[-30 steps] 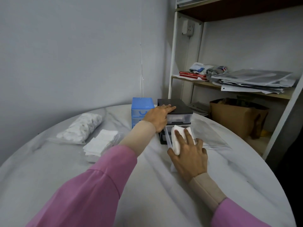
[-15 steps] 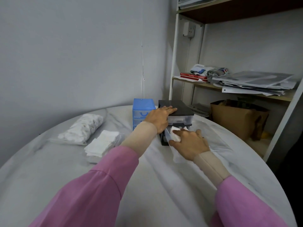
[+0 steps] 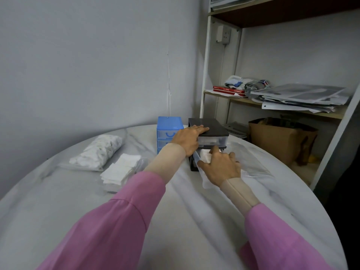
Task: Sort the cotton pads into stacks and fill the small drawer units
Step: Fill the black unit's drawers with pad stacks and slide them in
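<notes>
Marble-patterned round table [image 3: 97,201], grey wall corner, shelf unit [image 3: 272,112] behind.
Right hand [image 3: 220,168] presses cotton pads [image 3: 204,157] into the black drawer unit's [image 3: 208,127] open drawer, fingers curled; left hand [image 3: 188,138] flat on top. Square pads [image 3: 120,170], bagged pads [image 3: 97,151], blue drawer unit [image 3: 167,125] left.

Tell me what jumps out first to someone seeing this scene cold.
Two pink-sleeved arms meet at a black plastic mini drawer unit near the round marble table's far edge: the left hand lies flat on its top, the right hand presses white square cotton pads into an open clear drawer. Left sit a loose stack of square pads and a clear bag of round cotton pads.
</notes>
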Demonstrator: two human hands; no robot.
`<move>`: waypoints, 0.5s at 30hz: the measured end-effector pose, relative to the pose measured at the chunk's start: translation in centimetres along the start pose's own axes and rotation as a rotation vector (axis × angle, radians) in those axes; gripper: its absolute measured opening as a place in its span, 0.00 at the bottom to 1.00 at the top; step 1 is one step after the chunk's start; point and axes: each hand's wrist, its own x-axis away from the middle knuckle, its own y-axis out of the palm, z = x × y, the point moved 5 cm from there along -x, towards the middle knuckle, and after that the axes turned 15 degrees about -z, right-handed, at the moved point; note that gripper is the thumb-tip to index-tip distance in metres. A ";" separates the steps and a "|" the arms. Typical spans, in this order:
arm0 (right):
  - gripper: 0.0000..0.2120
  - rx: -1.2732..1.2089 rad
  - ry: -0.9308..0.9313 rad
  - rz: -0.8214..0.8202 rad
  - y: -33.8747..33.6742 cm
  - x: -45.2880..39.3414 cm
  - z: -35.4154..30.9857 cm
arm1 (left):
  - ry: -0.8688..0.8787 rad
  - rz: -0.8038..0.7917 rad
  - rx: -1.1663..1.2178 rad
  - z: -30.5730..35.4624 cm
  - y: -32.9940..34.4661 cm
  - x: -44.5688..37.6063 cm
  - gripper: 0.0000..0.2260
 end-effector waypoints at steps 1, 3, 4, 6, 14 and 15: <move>0.25 -0.008 -0.001 0.009 0.0 0.0 -0.1 | 0.002 0.005 -0.004 0.0 0.0 0.0 0.26; 0.24 -0.031 0.003 0.022 0.0 -0.1 0.0 | 0.003 0.014 -0.005 0.0 0.1 0.0 0.26; 0.24 -0.047 0.010 0.028 0.1 0.0 0.0 | 0.007 0.020 -0.005 0.0 0.1 0.0 0.26; 0.25 -0.067 0.025 0.043 0.2 0.1 -0.1 | 0.019 0.025 -0.008 -0.1 0.1 0.0 0.26; 0.25 -0.050 0.071 0.057 0.2 0.0 -0.4 | 0.045 0.024 -0.035 -0.5 0.1 -0.1 0.23; 0.25 -0.057 0.082 0.055 0.3 -0.1 -0.4 | 0.044 0.026 -0.040 -0.5 0.1 -0.1 0.23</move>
